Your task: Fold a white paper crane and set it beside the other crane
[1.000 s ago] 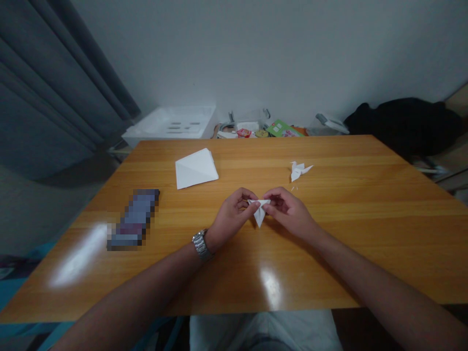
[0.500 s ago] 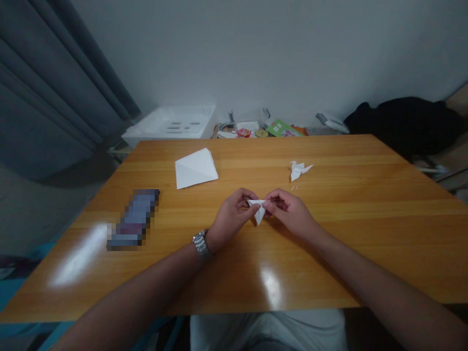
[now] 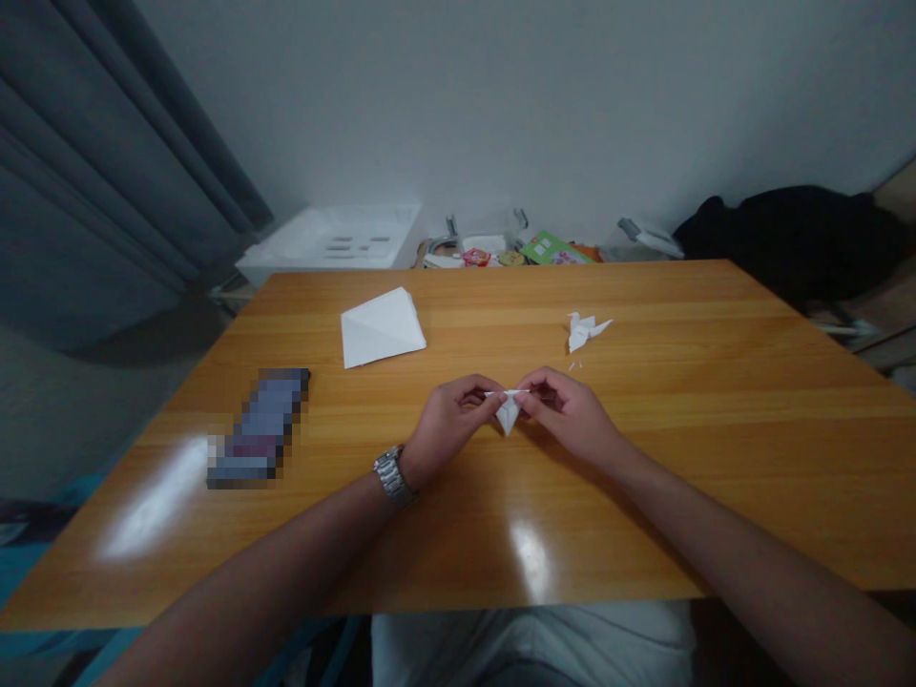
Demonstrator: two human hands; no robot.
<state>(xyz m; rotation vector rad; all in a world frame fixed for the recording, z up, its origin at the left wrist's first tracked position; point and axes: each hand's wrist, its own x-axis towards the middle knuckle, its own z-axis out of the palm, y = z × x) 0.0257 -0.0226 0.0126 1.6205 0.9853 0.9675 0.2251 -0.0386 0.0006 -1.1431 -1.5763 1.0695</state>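
Note:
A small white folded paper piece [image 3: 509, 410] sits between my two hands over the middle of the wooden table [image 3: 716, 429]. My left hand [image 3: 447, 425], with a metal watch on its wrist, pinches the paper's left edge. My right hand [image 3: 569, 412] pinches its right edge, fingers pressed together. The paper's point hangs downward, close to the tabletop. A finished white paper crane [image 3: 585, 330] stands a little beyond my right hand.
A larger folded white sheet [image 3: 382, 329] lies at the back left of the table. A blurred dark flat object [image 3: 259, 430] lies at the left. Behind the table are a white bin [image 3: 333, 240], small clutter [image 3: 515, 253] and a black bag [image 3: 794, 239]. A grey curtain hangs at left.
My hands have drawn slightly closer together on the paper, which now looks smaller and more folded. Everything else on the table stays put.

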